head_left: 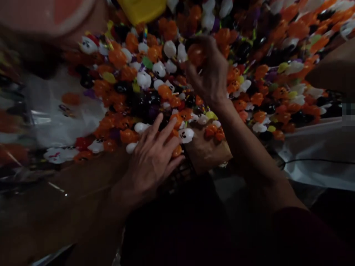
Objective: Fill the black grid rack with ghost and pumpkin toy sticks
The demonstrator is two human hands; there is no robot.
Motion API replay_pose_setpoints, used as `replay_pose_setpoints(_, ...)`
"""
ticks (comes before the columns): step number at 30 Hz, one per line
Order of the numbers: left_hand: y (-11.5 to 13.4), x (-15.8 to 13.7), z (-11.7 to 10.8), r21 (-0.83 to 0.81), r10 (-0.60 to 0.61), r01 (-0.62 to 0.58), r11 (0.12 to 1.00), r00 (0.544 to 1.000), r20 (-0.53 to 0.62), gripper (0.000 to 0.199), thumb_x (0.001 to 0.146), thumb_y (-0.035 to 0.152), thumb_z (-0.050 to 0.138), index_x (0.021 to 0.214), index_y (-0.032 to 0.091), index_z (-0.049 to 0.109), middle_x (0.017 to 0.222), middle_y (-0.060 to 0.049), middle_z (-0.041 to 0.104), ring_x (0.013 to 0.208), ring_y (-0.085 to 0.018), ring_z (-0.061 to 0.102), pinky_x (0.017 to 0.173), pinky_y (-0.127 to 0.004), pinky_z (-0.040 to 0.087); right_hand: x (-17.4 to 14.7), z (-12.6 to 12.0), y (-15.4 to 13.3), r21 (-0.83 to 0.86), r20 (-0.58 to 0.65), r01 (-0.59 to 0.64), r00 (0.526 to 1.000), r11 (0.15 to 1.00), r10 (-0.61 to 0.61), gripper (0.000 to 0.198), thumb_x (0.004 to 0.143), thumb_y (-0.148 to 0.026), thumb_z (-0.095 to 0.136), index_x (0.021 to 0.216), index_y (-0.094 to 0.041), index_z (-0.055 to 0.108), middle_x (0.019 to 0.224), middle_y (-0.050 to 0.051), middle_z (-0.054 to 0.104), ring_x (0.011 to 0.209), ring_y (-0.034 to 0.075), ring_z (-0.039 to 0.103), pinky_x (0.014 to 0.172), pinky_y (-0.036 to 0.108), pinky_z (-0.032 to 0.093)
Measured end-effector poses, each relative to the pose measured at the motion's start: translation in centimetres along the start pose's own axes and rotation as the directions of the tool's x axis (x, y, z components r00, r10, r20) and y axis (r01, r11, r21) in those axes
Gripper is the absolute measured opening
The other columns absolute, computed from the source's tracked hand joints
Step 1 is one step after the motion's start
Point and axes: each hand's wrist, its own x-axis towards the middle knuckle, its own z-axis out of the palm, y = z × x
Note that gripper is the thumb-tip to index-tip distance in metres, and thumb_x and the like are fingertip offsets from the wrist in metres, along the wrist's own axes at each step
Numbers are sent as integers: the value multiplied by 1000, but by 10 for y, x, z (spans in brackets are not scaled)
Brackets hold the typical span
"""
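Note:
A large heap of small plastic Halloween toys spreads in front of me, mostly orange pumpkins and white ghosts or skulls, with black, purple and yellow ones among them. My left hand lies palm down on the near edge of the heap, fingers stretched and spread. Beside its fingertips is a white ghost toy with a dark face. Farther in, my right hand curls its thumb and fingers around a round orange toy. The picture is dim and blurred, so this toy's details do not show.
Clear plastic bags of similar toys lie at left. A yellow container and a pinkish round object are at the top. Brown cardboard sits at the near edge. Whitish sheeting with a dark cord is at right, below another person's arm.

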Motion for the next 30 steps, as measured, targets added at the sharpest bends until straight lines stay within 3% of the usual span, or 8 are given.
replay_pose_setpoints(2,-2,-2,-3,-45,-10,9,999,1000,-5,24,96,32,64,117,21,63,162,-12,44,155,-39,32,120,-62,44,-42,-35,-5,-81,-104,84,990,993,-92,36,94,-25,59,127,-11,61,122,5,70,111,15,65,94,25,48)
replay_pose_setpoints(4,-3,-4,-5,-81,-20,20,996,1000,-5,23,96,30,64,117,22,63,162,-11,45,156,-38,31,124,-60,40,-97,-62,-5,-172,-90,120,987,978,-137,35,97,-28,59,128,-13,61,117,11,72,98,18,67,86,30,53)
replay_pose_setpoints(7,-4,-7,-5,-89,-19,18,996,1000,-12,23,95,29,65,117,21,65,161,-11,46,157,-36,29,128,-57,36,-177,-74,5,-261,174,180,975,948,-138,43,97,-32,61,136,-14,59,116,15,72,94,24,67,83,35,53)
replay_pose_setpoints(11,-7,-9,-2,-55,-8,7,998,1000,-21,27,93,31,62,119,22,65,163,-6,44,157,-36,28,129,-58,35,-227,-54,18,-394,497,268,867,879,-41,51,97,-34,62,143,-13,57,117,17,68,104,30,62,90,40,47)
replay_pose_setpoints(13,-7,-8,-4,-29,-5,5,1000,1000,-10,27,93,31,63,117,21,66,162,-8,45,157,-39,28,128,-61,35,-229,-45,21,-385,547,292,836,876,-38,63,98,-46,62,152,-15,50,118,17,67,106,30,61,95,41,44)
replay_pose_setpoints(16,-6,-6,-12,3,13,-13,1000,1000,17,28,90,35,68,113,19,67,159,-14,47,156,-43,29,126,-65,35,-222,-44,25,-344,525,295,847,892,-78,75,100,-61,52,158,-16,41,115,15,67,103,29,61,96,41,43)
replay_pose_setpoints(23,14,20,-22,59,-2,4,998,999,-34,27,93,40,64,113,21,69,158,-10,50,155,-41,32,126,-63,36,-199,-57,49,-328,329,213,939,920,-100,34,106,-28,39,119,-15,68,93,9,65,76,19,56,66,29,38)
replay_pose_setpoints(30,16,45,-4,44,-32,32,999,999,7,25,97,22,55,116,24,70,135,-8,69,138,-33,55,113,-54,50,-130,-48,41,-383,427,226,903,896,-46,24,94,-14,50,102,-17,73,91,8,67,75,18,55,63,30,32)
